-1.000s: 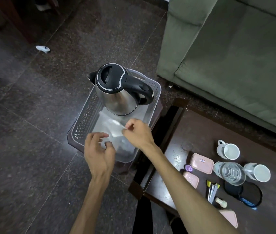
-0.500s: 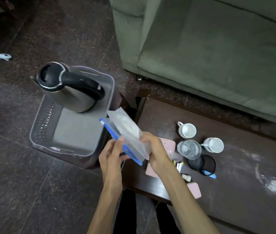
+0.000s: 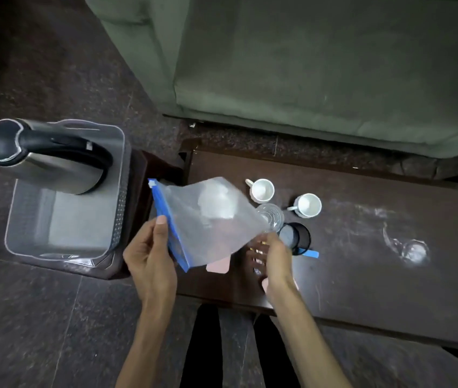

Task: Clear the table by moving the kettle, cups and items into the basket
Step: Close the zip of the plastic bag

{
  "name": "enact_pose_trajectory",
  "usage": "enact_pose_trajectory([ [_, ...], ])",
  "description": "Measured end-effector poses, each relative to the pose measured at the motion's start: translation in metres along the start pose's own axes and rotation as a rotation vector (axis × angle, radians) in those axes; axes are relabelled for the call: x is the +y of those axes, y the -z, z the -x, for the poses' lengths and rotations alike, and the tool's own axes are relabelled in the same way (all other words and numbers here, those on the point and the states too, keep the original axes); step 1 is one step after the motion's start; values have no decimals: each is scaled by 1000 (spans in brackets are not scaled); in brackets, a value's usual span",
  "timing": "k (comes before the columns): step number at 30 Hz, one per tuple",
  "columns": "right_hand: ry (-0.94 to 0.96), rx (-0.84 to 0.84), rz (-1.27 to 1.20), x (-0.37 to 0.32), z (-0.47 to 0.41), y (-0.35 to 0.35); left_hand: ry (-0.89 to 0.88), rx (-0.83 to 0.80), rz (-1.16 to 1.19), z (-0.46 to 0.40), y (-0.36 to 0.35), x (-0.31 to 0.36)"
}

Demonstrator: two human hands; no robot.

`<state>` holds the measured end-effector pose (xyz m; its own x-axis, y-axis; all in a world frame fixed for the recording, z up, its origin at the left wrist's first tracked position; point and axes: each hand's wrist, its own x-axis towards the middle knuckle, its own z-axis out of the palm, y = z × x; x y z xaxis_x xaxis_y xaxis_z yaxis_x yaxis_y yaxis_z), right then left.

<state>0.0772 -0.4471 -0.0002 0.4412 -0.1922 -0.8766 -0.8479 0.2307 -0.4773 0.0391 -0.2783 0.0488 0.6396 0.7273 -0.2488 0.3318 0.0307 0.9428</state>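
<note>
A steel kettle [image 3: 45, 163] with a black lid and handle stands in the far end of the clear plastic basket [image 3: 120, 208] at the left. My left hand [image 3: 149, 253] grips the blue zip edge of a clear plastic bag [image 3: 208, 219] held over the table's left end. My right hand [image 3: 275, 256] holds the bag's far lower corner. On the dark table [image 3: 362, 275] stand two white cups [image 3: 262, 190] [image 3: 309, 205], a clear glass [image 3: 272, 217] and a black round holder [image 3: 296, 238]. A pink case [image 3: 218, 266] shows under the bag. Small items beneath my right hand are blurred.
The basket rests on a dark low stool [image 3: 138, 219] beside the table. A green sofa [image 3: 306, 65] runs along the table's far side. White smears [image 3: 412, 250] mark the right of the tabletop. My dark-clad legs [image 3: 205, 345] stand at the near edge, on dark stone floor.
Both hands lifted the clear bag out of the basket and carried it right, over the table's left end. The view swung right, so basket and kettle now sit at far left.
</note>
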Motion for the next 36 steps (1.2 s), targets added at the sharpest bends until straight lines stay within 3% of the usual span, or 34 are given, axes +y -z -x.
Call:
enact_pose_trajectory([
  [2, 316, 277, 130, -7, 10, 19, -33, 32, -30, 4, 3, 4],
  [3, 482, 349, 141, -14, 19, 26, -56, 41, -42, 5, 5, 6],
  [4, 606, 317, 119, -23, 29, 29, -79, 39, -53, 7, 5, 7],
  [6, 696, 15, 51, -41, 52, 24, -113, 3, -97, 12, 3, 7],
  [8, 697, -320, 172, -53, 72, 8, -136, -54, -150, 21, -4, 8],
  [11, 767, -530, 537, -54, 87, -17, -156, -176, -177, 32, -15, 6],
  [13, 808, -472, 749, -53, 88, -24, -147, -202, -173, 35, -18, 1],
  [16, 814, -228, 1042, -54, 82, -19, -186, -131, -225, 35, -18, -10],
  [22, 614, -69, 1371, -38, 62, 4, -219, 49, -262, 39, -23, -28],
  [24, 499, -159, 1285, -37, 57, 6, -279, 35, -301, 43, -26, -28],
  [27, 228, -340, 835, -36, 55, -3, -402, -10, -331, 55, -31, -26],
  [29, 168, -308, 630, -32, 52, -9, -465, -16, -326, 65, -34, -25],
  [33, 260, -214, 607, -24, 53, -15, -520, 8, -289, 78, -39, -31],
  [36, 232, -118, 398, -23, 53, -16, -544, -21, -266, 87, -44, -37],
])
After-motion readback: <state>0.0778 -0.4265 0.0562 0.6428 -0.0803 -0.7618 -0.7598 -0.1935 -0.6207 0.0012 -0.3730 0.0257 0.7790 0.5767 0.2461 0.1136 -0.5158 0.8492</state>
